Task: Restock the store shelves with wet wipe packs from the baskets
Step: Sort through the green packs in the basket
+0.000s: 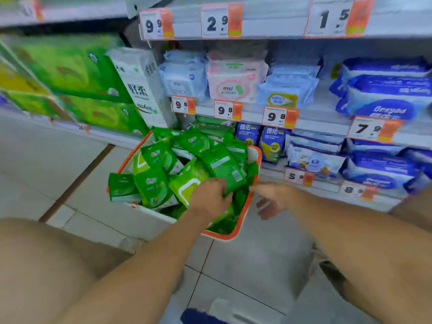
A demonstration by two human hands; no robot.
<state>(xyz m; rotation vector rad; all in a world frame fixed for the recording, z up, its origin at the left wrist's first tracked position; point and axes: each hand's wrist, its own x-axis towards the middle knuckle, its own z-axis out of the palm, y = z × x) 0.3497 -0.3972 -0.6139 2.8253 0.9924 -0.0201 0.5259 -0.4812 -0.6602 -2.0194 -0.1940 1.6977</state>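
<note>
An orange-rimmed white basket [253,152] sits on the floor in front of the shelves, heaped with several green wet wipe packs [154,157]. My left hand [210,198] reaches into the basket's near right corner, its fingers closed on a green pack [223,166] that stands on edge. My right hand [272,198] hovers just outside the basket's right rim, fingers spread, holding nothing. More green packs [211,126] lie on the low shelf behind the basket.
The shelves [315,122] at the right hold blue, white and pink wipe packs behind price tags. Green tissue bundles [77,73] and a white pack fill the shelf at the left. My knees frame the tiled floor [247,260].
</note>
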